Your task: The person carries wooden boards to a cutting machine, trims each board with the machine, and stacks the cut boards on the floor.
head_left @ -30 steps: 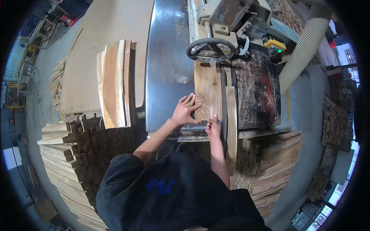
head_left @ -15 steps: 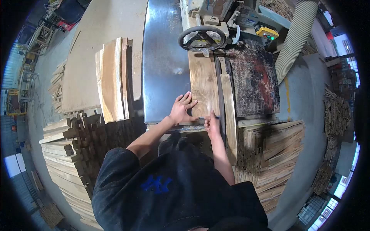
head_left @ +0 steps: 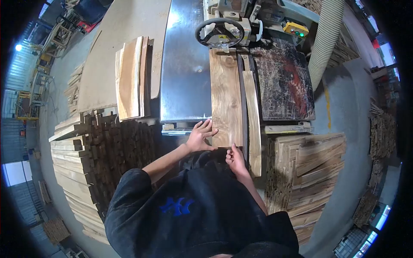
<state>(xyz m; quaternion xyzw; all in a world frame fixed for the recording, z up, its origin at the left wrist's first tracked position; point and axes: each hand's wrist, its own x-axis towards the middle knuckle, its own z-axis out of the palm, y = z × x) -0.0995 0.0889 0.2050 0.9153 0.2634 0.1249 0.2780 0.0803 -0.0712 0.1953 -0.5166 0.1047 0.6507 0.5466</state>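
At its six-o'clock end, the wooden board (head_left: 226,94) is grasped by the left hand (head_left: 199,137) and right hand (head_left: 235,160); steadying is judged in hand, with level support called for.

Blue "NY" monogram (head_left: 177,206) on black shirt (head_left: 241,219).

This is a woodworking workshop. A heavy machine with a black handwheel (head_left: 220,31) stands over a polished metal desk (head_left: 183,81), on which a long board (head_left: 226,101) lies flat. A ribbed hose (head_left: 327,43) hangs beside a yellow control box (head_left: 296,29). Sawn timber is piled in a left stack (head_left: 73,172) and a right stack (head_left: 309,176), and the bare grey floor (head_left: 344,96) carries a yellow line.
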